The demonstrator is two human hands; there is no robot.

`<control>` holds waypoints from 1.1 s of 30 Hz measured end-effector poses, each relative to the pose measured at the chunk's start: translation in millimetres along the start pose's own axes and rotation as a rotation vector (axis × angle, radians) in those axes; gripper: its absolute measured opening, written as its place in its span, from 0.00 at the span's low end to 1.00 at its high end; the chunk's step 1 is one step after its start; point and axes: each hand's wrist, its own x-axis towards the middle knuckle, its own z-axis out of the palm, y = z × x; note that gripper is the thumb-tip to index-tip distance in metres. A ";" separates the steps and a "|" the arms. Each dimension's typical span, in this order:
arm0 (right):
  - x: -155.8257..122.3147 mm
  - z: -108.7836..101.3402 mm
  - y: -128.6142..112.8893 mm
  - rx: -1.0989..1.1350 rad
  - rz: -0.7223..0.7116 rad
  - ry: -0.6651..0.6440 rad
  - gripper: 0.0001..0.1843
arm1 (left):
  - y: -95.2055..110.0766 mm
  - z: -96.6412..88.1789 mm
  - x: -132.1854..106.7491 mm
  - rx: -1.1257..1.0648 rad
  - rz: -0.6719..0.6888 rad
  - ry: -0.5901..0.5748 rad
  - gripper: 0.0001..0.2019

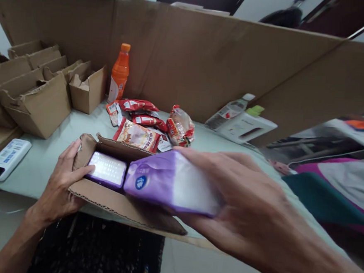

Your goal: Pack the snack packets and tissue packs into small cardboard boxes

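Note:
My left hand (62, 182) grips the left end of an open cardboard box (151, 213), with the thumb over its rim. Inside the box, at the left, lies a purple-edged thing with a shiny white patterned top (108, 168); its kind is unclear. My right hand (228, 185) is closed around a purple and white soft pack (154, 178), which looks like tissues. The pack is tilted, its left end at the box opening beside the purple-edged thing. The right fingers are partly blurred, and some are hidden behind the pack.
Behind the box lie several red snack packets (138, 134) and a wrapped bread-like item (181, 126). An orange bottle (120, 74) stands near several cardboard boxes (44, 102). A white power bank (7, 159) with a cable is at left. Two containers, one a white jug (248, 126), lean against the cardboard wall (206, 63).

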 end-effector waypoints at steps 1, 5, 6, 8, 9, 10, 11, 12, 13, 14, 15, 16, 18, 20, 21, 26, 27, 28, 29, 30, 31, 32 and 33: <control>13.0 4.2 -7.2 -0.043 -0.046 -0.017 0.29 | 0.6 0.7 -0.5 -0.001 -0.001 0.008 0.22; 44.9 35.0 -22.1 -0.178 -0.085 -0.340 0.23 | 1.5 3.0 -0.2 -0.007 0.008 0.014 0.21; 48.6 44.7 -24.3 -0.186 -0.064 -0.447 0.23 | 1.4 3.4 0.1 -0.011 0.010 0.017 0.21; 51.6 60.4 -27.5 -0.181 -0.034 -0.596 0.24 | 0.8 4.3 -0.1 -0.031 0.017 0.023 0.22; 50.8 64.4 -28.2 -0.165 -0.034 -0.616 0.24 | 0.2 4.7 -0.8 -0.044 0.018 0.022 0.23; 48.4 64.7 -28.0 -0.138 -0.049 -0.598 0.24 | -0.4 5.0 -2.1 -0.058 0.017 0.020 0.24; 44.3 61.1 -26.8 -0.102 -0.071 -0.546 0.22 | -1.1 5.2 -3.8 -0.069 0.011 0.020 0.25; 38.7 54.1 -24.6 -0.068 -0.088 -0.465 0.20 | -1.6 5.3 -5.8 -0.075 -0.001 0.021 0.26; 31.8 44.5 -21.5 -0.039 -0.089 -0.365 0.17 | -1.8 5.3 -7.9 -0.079 -0.017 0.031 0.28; 23.8 33.5 -18.0 -0.017 -0.076 -0.264 0.15 | -1.7 5.1 -9.8 -0.086 -0.035 0.052 0.31; 15.2 22.5 -14.3 -0.005 -0.045 -0.176 0.14 | -1.0 4.9 -11.4 -0.098 -0.052 0.086 0.33; 6.2 12.9 -10.7 -0.003 -0.002 -0.105 0.13 | 0.3 4.8 -12.4 -0.112 -0.071 0.120 0.35; -10.3 1.7 -5.0 -0.009 0.086 -0.025 0.11 | 4.8 5.2 -12.6 -0.185 -0.121 0.209 0.38; -22.1 2.7 -2.1 -0.007 0.142 -0.017 0.10 | 10.7 7.2 -10.7 -0.317 -0.158 0.302 0.40; -25.4 6.9 -1.9 0.007 0.148 -0.027 0.10 | 13.7 8.9 -9.5 -0.387 -0.152 0.347 0.41; -19.3 33.7 -7.9 0.166 0.119 -0.155 0.18 | 18.7 15.8 -6.5 -0.513 -0.054 0.393 0.43; -16.1 36.8 -8.9 0.175 0.115 -0.189 0.19 | 17.4 15.4 -6.6 -0.495 -0.038 0.373 0.43; -12.9 38.9 -9.4 0.174 0.104 -0.222 0.20 | 15.7 14.2 -6.6 -0.461 -0.023 0.354 0.43; -10.1 40.1 -9.4 0.168 0.085 -0.252 0.20 | 13.8 12.3 -6.2 -0.418 -0.012 0.325 0.42; -7.6 40.9 -8.9 0.163 0.063 -0.272 0.20 | 12.2 9.9 -5.3 -0.370 -0.004 0.285 0.40; -5.4 41.3 -8.0 0.163 0.040 -0.283 0.20 | 11.1 7.2 -3.8 -0.321 0.005 0.245 0.38; -3.3 41.8 -6.8 0.167 0.019 -0.273 0.19 | 10.6 4.6 -1.9 -0.282 0.017 0.215 0.36; -1.2 42.8 -5.5 0.166 -0.002 -0.237 0.18 | 10.9 2.4 0.4 -0.254 0.036 0.202 0.34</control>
